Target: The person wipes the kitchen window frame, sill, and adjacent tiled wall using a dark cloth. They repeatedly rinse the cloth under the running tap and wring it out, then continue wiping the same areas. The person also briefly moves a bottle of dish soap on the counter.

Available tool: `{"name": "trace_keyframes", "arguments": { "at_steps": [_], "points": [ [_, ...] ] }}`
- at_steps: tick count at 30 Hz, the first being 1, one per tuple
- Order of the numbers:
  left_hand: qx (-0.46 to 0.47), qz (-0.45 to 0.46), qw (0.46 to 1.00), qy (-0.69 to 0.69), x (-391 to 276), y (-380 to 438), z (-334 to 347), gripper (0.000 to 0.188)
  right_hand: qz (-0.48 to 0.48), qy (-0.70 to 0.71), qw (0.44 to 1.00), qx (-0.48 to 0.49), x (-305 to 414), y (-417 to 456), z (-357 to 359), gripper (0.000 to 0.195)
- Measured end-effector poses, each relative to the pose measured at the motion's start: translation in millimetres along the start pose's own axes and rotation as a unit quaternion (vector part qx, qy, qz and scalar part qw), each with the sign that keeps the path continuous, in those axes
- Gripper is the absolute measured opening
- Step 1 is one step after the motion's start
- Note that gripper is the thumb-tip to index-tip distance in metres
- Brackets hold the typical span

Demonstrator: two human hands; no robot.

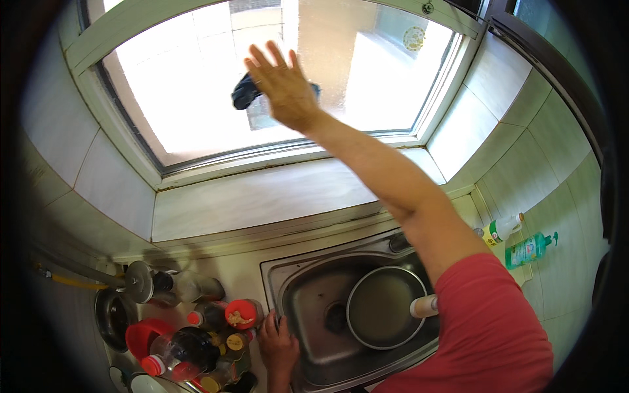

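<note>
My right hand point(285, 91) is stretched up to the window, palm toward the glass pane point(196, 93) and fingers spread. Under the palm is a dark cloth point(245, 92), pressed against the pane; its ends stick out on both sides of the hand. Lower down, my left hand point(279, 344) rests on the left rim of the stainless steel sink point(307, 358), fingers slightly apart and nothing seen in them. Inside the sink stands a round metal basin point(383, 314) of cloudy liquid, below a faucet spout point(423, 306) partly covered by my right arm.
Left of the sink crowd several bottles and jars, including a dark-filled plastic bottle point(194, 349) and a red-lidded jar point(243, 314). A green pump bottle point(526, 251) and a yellow-labelled bottle point(499, 231) stand at the right. A tiled sill point(265, 196) runs beneath the window.
</note>
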State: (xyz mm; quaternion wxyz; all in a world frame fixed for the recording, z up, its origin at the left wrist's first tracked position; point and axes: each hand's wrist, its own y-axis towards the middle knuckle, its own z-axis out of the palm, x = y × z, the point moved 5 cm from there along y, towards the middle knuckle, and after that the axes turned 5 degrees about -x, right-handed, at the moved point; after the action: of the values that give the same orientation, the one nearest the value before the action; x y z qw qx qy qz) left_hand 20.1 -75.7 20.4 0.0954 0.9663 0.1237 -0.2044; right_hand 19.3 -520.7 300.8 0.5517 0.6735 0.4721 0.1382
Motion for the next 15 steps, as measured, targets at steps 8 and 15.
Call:
{"name": "trace_keyframes", "arguments": {
  "at_steps": [8,15],
  "points": [
    [-0.014,0.0,1.0,-0.001,-8,3,-2,0.058,-0.284,-0.002,0.948,0.146,12,-108,7,0.042],
    [0.001,-0.02,1.0,0.024,-6,-1,-4,0.059,0.251,0.03,0.95,0.182,-90,-78,-111,0.02]
  ]
}}
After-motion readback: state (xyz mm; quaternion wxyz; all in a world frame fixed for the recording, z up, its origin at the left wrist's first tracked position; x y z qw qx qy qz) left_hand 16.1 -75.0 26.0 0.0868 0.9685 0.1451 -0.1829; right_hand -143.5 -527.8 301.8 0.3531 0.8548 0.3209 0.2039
